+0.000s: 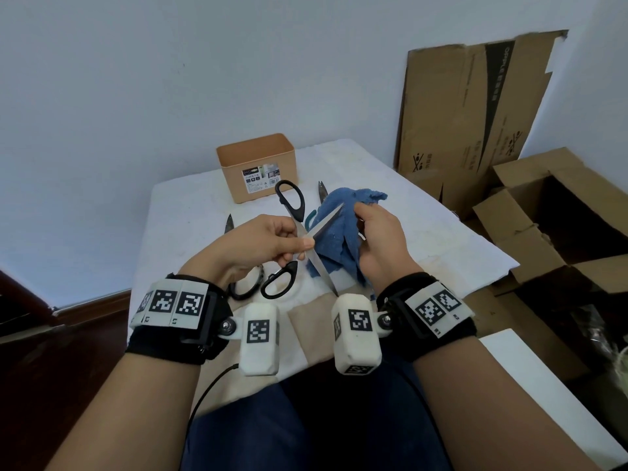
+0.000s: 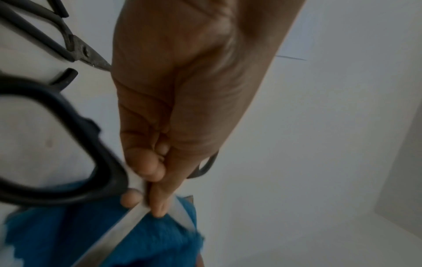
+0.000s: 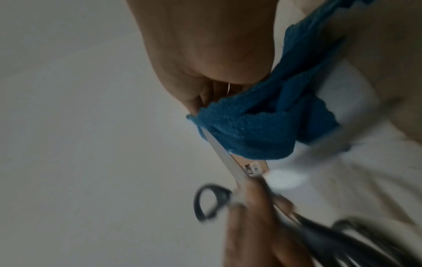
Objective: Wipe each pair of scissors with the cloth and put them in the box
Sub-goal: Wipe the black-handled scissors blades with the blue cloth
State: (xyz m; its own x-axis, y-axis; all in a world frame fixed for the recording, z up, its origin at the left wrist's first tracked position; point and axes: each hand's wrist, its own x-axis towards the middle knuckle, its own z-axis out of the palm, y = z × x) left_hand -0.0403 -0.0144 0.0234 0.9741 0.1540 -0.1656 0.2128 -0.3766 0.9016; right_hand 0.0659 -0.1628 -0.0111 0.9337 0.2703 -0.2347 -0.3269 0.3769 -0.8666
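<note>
The left hand [image 1: 261,244] pinches a pair of black-handled scissors [image 1: 307,237] at the pivot, thumb and fingertips closed on the crossing steel, blades spread wide into an X. One handle loop rises beyond the knuckles, the other hangs below the palm; one blade runs up into the blue cloth [image 1: 339,229], the other points back between the wrists. Just beside it, the right hand [image 1: 380,243] is curled round the bunched cloth, pressing it onto the upper blade.

The risk, as I judge it, lies in those open edges: a stroke drawn toward the tip could carry the right fingers over the edge if the cloth thins or slides, and the lower point sits close to the right wrist. A pinch at the pivot alone (no finger is in either loop) gives little hold against twisting, so a firm rub could swing the blades shut on the cloth or turn the pair out of the grip.

The blades are flat, smooth, tapered metal; the loops are matte black ovals. The cloth is soft nubby terry with ragged edges. Beyond both hands stands the box [image 1: 258,164], a plain tan tub with rounded corners. More scissors [image 1: 229,223] lie under and around the hands on the white table [image 1: 424,239].
</note>
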